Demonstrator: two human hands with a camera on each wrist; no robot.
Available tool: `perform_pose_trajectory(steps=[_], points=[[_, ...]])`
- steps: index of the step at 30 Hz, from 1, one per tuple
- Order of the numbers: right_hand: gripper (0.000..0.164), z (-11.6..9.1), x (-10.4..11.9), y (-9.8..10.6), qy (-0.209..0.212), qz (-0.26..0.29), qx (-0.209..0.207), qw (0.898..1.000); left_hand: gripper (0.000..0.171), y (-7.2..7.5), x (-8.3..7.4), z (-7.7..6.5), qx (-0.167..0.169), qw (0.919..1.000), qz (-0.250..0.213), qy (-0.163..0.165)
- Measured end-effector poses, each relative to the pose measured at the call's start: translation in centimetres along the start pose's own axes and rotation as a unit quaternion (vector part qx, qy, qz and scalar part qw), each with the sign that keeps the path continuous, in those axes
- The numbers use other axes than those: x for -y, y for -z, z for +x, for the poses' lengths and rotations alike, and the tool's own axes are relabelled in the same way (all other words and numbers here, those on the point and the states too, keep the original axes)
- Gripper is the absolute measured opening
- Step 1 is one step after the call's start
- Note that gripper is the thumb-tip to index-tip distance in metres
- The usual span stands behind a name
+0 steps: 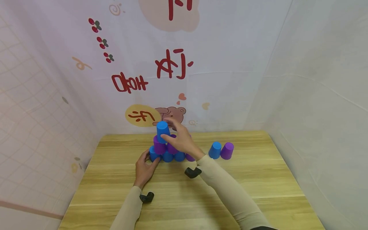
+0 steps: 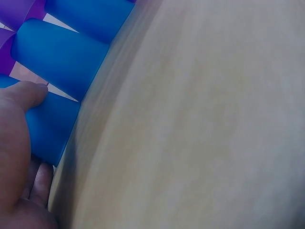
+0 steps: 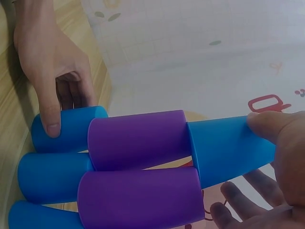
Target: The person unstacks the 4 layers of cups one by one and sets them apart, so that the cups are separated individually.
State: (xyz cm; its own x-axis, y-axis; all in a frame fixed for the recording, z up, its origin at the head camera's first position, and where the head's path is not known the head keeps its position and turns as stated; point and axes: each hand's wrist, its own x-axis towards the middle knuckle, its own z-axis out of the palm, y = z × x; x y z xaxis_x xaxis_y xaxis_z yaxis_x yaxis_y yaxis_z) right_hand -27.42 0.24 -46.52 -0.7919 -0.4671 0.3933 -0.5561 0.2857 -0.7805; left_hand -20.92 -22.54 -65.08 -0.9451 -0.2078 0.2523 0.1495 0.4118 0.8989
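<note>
Upside-down cups are stacked in rows on the table. My right hand point(image 1: 184, 139) holds a blue cup point(image 1: 162, 130) between thumb and fingers. In the right wrist view, that cup's rim meets the end of one purple cup point(image 3: 139, 138) and reaches the edge of another purple cup point(image 3: 143, 198). Low at the left, my left hand point(image 1: 144, 170) grips the end blue cup point(image 2: 55, 119) of the bottom row, its thumb on the near side. Beside it stand a blue cup point(image 1: 168, 156), another blue cup point(image 1: 180, 156) and a purple cup point(image 1: 189, 157), partly hidden by my right wrist.
To the right of the stack, a blue cup point(image 1: 215, 150) and a purple cup point(image 1: 227, 150) stand upside down on the wooden table point(image 1: 178, 195). A printed white cloth point(image 1: 230, 64) hangs behind the table, with more cloth at both sides.
</note>
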Motion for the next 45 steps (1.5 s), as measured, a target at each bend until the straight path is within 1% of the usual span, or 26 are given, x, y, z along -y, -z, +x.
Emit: perform_pose_trajectory(steps=[10,17,28,36,41,45], points=[[0.065,0.0,-0.1,-0.1,-0.005,0.025,0.002,1.0,0.07,-0.1,-0.1,0.0,0.002,1.0,-0.002,0.003],[0.064,0.0,-0.1,-0.1,-0.004,0.027,0.002,1.0,0.07,-0.2,0.0,0.0,0.001,1.0,-0.004,0.001],[0.063,-0.2,-0.2,0.1,-0.001,0.032,-0.015,0.999,0.069,-0.2,-0.4,0.0,-0.006,1.0,0.002,-0.006],[0.066,-1.1,0.0,0.9,0.003,0.033,-0.025,0.999,0.069,0.0,-0.4,0.0,-0.002,1.0,-0.002,0.008],[0.064,-1.9,0.2,1.8,0.015,0.052,-0.037,0.998,0.07,0.0,-0.4,0.0,0.003,0.9999,0.0,0.015],[0.063,-2.5,0.2,2.4,0.025,0.057,-0.045,0.997,0.07,0.1,-0.5,-0.1,0.004,0.9998,-0.003,0.018]])
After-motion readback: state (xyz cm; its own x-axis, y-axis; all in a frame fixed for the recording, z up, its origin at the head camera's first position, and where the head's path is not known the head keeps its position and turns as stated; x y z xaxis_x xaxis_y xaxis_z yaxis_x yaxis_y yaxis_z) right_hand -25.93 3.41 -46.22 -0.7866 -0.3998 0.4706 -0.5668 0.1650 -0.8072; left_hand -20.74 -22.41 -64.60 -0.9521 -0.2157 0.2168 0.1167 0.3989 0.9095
